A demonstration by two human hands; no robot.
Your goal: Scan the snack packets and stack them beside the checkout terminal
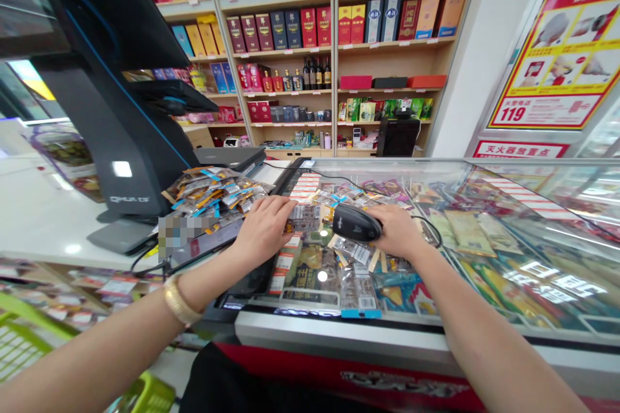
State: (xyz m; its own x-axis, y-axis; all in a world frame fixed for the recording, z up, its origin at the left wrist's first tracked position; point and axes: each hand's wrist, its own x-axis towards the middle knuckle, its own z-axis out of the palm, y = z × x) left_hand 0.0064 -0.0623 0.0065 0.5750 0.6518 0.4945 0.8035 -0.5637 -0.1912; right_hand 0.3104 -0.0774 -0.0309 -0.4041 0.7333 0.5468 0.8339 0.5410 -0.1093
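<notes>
My right hand (400,231) is wrapped round a black barcode scanner (356,223) and holds it over the glass counter top (489,171), its nose pointing left; its cable runs off to the right. My left hand (264,227), with a gold bracelet on the wrist, lies on the counter with fingers stretched forward, fingertips on a small clear packet (303,219). More small packets lie under and between the two hands.
A heap of small snack packets (213,197) lies left of my hands beside a black till screen stand (130,142). Shelves of boxed and bottled goods (310,32) fill the back wall. A green basket (24,342) sits low at the left.
</notes>
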